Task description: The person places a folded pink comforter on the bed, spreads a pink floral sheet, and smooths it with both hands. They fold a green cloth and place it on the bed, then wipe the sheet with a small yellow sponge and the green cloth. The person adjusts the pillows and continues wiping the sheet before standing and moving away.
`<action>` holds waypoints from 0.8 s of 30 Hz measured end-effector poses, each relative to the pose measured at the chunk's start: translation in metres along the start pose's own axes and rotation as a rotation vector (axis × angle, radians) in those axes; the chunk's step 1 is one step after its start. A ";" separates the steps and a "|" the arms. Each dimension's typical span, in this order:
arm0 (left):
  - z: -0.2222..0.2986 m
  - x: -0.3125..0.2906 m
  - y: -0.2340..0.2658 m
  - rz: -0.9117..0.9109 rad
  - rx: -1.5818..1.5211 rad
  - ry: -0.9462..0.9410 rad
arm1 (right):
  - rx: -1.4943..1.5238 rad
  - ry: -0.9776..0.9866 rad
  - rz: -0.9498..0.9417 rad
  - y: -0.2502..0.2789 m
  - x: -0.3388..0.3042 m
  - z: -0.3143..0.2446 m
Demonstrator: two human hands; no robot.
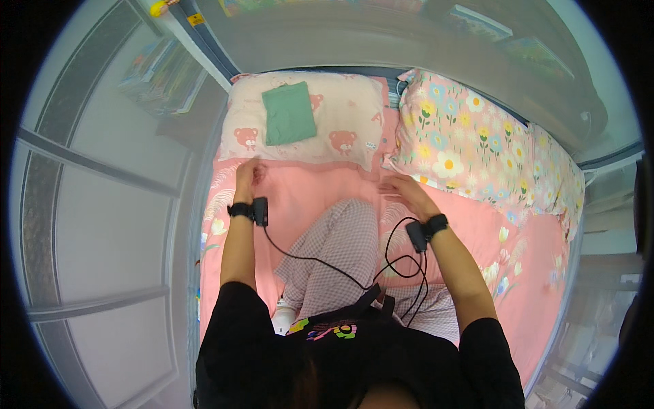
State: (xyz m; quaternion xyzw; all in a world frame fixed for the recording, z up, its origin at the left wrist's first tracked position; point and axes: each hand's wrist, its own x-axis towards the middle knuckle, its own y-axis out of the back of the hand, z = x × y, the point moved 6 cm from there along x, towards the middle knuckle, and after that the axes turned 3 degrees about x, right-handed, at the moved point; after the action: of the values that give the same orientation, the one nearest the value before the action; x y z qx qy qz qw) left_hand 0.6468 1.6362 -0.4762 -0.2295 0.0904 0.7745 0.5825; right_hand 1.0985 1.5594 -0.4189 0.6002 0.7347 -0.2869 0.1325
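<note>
A white pillow (327,109) with pink bears and a pink border lies at the head of the pink bed sheet (293,184). On it rests a folded green cloth (289,114). My left hand (249,175) is at the pillow's lower edge, fingers loosely bent and a little blurred, with nothing visible in them. Over the sheet below the pillow's lower right corner is my right hand (407,193), its fingers stretched out and holding nothing I can see. Whether either hand presses on the bedding I cannot tell.
A flowered pink pillow (463,136) lies to the right, with another at its far end. My bent leg in checked trousers (334,245) rises between my arms. A black cable (313,259) joins the wrist devices. Translucent panels (102,238) enclose the bed.
</note>
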 end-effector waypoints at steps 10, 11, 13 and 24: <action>-0.060 -0.096 0.017 -0.054 -0.212 0.099 | 0.744 0.183 0.545 0.190 -0.028 0.010; -0.059 -0.103 0.014 -0.009 -0.216 0.114 | 0.769 0.183 0.569 0.192 -0.022 0.007; -0.049 -0.115 -0.006 -0.089 -0.226 0.050 | 0.732 0.211 0.657 0.199 -0.009 0.002; 0.009 -0.154 -0.142 -0.385 0.037 -0.039 | 0.466 0.817 0.670 0.338 -0.218 -0.163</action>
State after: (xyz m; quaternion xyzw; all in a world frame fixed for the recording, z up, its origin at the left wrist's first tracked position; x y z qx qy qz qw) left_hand 0.8116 1.5504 -0.3796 -0.2168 0.0477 0.6512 0.7257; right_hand 1.5000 1.5173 -0.2597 0.8757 0.4135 -0.1282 -0.2141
